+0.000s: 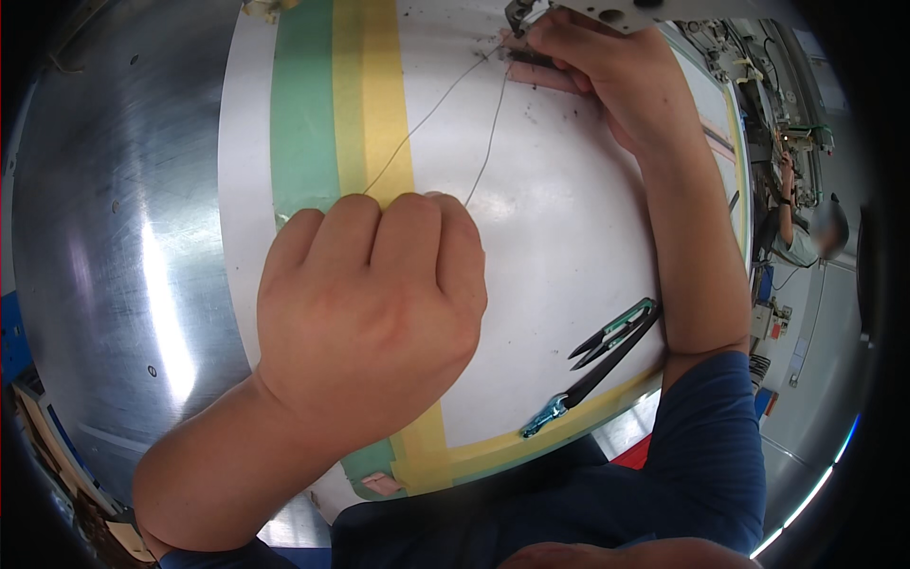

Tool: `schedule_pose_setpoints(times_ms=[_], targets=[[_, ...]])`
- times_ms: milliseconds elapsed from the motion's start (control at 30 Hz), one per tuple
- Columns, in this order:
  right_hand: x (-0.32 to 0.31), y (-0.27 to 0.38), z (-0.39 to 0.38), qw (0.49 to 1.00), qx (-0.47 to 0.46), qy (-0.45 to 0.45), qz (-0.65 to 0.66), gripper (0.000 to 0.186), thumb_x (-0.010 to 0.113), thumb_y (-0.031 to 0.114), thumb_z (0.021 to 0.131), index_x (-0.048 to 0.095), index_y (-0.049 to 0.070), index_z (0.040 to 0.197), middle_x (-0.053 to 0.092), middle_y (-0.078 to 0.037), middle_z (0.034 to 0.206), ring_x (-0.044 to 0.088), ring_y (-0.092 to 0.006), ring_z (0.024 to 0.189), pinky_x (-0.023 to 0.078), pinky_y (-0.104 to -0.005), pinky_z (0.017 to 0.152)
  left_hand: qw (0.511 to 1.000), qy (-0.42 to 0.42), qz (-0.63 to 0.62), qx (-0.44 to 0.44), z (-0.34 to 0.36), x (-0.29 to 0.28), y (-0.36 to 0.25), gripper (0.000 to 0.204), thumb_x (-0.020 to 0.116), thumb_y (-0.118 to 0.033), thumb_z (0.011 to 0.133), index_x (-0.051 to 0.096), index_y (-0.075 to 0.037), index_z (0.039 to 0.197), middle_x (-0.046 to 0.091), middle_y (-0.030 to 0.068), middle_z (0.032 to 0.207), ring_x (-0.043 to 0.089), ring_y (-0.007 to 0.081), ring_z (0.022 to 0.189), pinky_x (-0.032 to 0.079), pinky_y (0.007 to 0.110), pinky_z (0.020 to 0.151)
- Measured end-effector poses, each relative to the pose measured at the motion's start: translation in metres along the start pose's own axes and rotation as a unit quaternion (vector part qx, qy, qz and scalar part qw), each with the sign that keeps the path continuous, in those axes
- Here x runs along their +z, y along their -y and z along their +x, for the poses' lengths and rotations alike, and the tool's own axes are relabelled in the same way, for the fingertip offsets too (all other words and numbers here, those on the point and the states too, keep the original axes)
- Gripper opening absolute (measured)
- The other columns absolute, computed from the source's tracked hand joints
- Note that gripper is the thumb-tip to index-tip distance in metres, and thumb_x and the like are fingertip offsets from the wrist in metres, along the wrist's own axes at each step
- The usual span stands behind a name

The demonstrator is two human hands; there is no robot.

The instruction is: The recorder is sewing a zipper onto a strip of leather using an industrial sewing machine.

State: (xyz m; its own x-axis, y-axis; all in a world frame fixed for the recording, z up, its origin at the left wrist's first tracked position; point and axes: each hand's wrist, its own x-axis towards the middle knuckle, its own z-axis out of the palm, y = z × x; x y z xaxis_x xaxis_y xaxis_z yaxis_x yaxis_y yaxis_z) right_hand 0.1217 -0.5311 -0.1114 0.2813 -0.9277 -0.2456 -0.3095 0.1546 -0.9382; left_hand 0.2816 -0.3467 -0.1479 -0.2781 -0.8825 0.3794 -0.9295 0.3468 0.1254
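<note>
My left hand (374,294) is closed in a fist over the white work surface (559,228), back of the hand up. Two thin threads (490,142) run from it, spread apart, up to a small metal machine part (519,17), which looks like a sewing machine's needle and foot area. Beside that part my right hand (626,71) has its fingers bent and pressed together; what they grip is hidden. Under those fingers lies a strip of pink material (545,74). Green-and-black thread snips (616,332) rest near my right forearm.
A black tool with a teal end (545,417) lies by the snips. Green tape (303,114) and yellow tape (374,95) cross the surface. A shiny metal sheet (123,266) fills the left. A pink scrap (382,484) sits at the near edge. Another person (806,242) is at far right.
</note>
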Motion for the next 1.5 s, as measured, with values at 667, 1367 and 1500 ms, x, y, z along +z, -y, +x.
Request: schedule_pose_setpoints(times_ms=[667, 1367, 1500], targets=[[-0.005, 0.000, -0.017, 0.997, -0.062, 0.020, 0.029, 0.058, 0.064, -0.007, 0.095, 0.030, -0.009, 0.142, 0.057, -0.029, 0.132, 0.069, -0.0353, 0.115, 0.065, -0.0409, 0.095, 1.000, -0.007, 0.000, 0.000, 0.000, -0.002, 0.000, 0.033, 0.078, -0.020, 0.074, 0.070, -0.001, 0.100, 0.058, 0.0072, 0.080, 0.054, 0.0212, 0.064, 0.044, 0.035, 0.057], [-0.003, -0.011, 0.005, 0.999, -0.041, 0.005, -0.016, 0.060, 0.063, -0.005, 0.097, 0.027, -0.006, 0.145, 0.055, -0.027, 0.135, 0.068, -0.0346, 0.116, 0.066, -0.0419, 0.094, 1.000, 0.003, 0.000, -0.001, -0.001, -0.001, 0.002, 0.033, 0.077, -0.022, 0.077, 0.070, -0.001, 0.102, 0.058, 0.0076, 0.080, 0.055, 0.0214, 0.065, 0.045, 0.035, 0.058], [0.004, 0.007, -0.012, 0.998, -0.062, 0.033, -0.002, 0.060, 0.065, -0.004, 0.097, 0.028, -0.004, 0.145, 0.054, -0.025, 0.135, 0.068, -0.0334, 0.115, 0.066, -0.0417, 0.094, 1.000, 0.002, 0.003, -0.004, -0.002, -0.003, 0.004, 0.035, 0.077, -0.021, 0.076, 0.070, -0.001, 0.105, 0.058, 0.0078, 0.083, 0.056, 0.0222, 0.066, 0.045, 0.036, 0.060]])
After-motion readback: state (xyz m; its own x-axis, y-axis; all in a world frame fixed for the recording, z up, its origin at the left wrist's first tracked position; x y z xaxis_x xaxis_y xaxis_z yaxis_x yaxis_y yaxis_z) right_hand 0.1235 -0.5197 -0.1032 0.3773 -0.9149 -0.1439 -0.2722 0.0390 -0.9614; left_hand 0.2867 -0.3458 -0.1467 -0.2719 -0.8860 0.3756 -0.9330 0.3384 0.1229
